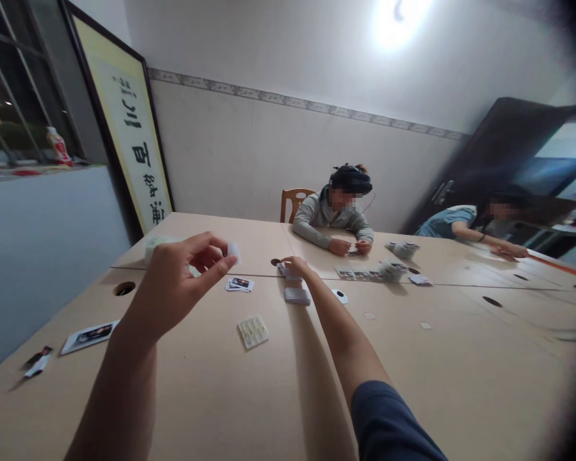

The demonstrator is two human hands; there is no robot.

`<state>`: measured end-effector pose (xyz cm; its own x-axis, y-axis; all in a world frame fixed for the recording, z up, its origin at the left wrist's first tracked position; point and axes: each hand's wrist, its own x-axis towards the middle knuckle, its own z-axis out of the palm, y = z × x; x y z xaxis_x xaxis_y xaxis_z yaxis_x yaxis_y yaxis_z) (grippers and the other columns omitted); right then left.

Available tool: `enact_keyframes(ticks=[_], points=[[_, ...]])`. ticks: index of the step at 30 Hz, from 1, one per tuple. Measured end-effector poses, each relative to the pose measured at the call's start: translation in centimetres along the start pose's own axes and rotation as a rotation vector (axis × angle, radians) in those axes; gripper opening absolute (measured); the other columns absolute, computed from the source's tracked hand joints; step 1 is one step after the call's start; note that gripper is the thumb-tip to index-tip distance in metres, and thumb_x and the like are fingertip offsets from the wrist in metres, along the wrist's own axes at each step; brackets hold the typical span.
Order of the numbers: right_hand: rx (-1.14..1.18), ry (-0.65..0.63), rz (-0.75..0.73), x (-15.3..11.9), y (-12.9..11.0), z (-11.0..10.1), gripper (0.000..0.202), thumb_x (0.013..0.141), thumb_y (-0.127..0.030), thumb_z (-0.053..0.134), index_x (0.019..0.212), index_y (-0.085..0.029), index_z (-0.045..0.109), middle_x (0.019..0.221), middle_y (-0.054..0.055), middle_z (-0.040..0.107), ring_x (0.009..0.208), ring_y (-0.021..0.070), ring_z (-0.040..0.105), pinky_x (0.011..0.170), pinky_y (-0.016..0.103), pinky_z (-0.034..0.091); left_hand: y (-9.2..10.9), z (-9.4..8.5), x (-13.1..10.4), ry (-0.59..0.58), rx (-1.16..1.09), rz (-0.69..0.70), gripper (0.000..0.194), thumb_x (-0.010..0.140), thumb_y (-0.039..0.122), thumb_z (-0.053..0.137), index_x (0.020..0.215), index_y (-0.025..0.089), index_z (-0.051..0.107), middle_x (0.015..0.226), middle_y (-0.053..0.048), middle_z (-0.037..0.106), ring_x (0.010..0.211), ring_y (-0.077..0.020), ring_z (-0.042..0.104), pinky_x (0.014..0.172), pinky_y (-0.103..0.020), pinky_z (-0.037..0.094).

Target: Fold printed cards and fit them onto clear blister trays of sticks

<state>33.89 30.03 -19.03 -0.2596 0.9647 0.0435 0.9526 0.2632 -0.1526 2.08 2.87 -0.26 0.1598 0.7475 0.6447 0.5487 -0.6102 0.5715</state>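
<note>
My left hand (185, 269) is raised above the table at the left. Its thumb and fingers pinch a small whitish, translucent piece (233, 251), whose kind I cannot make out. My right hand (300, 266) reaches forward, its fingers closed over a small stack of white cards (288, 273) beside a round table hole. Just nearer to me lies another whitish stack (297, 296). Several photo cards (240, 284) lie loosely piled between my hands. A square, pale sheet with small marks (253, 331) rests closer to me.
A larger photo card (89, 335) and a dark-and-white scrap (38, 362) lie at the left. Across the table (249, 410) sits a person in grey (333, 214), near card rows (360, 274) and stacks (394, 271). Another person in blue (448, 221) leans over the table's right end.
</note>
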Motion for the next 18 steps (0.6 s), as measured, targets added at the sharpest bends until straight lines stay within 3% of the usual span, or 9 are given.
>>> enact_keyframes(ticks=[10,18], points=[[0.116,-0.084,-0.018,-1.5,2.7,1.6,0.028,0.098,-0.036,0.061,0.121,-0.020,0.064,0.127,0.009,0.065,0.106,0.0226,0.066,0.091,0.042,0.058,0.0,0.5,0.1,0.012,0.009,-0.007,0.020,0.086,0.042,0.068,0.086,0.022,0.069,0.070,0.002,0.074,0.062,-0.0131,0.067,0.062,-0.023,0.051],[0.155,-0.107,-0.145,-2.1,3.6,-0.6,0.037,0.097,-0.034,0.063,0.130,-0.019,0.059,0.133,0.011,0.061,0.113,0.0250,0.064,0.094,0.047,0.056,0.3,0.2,0.0,0.021,0.028,0.001,0.019,0.086,0.042,0.067,0.084,0.023,0.069,0.070,0.001,0.073,0.062,-0.0150,0.068,0.059,-0.025,0.052]])
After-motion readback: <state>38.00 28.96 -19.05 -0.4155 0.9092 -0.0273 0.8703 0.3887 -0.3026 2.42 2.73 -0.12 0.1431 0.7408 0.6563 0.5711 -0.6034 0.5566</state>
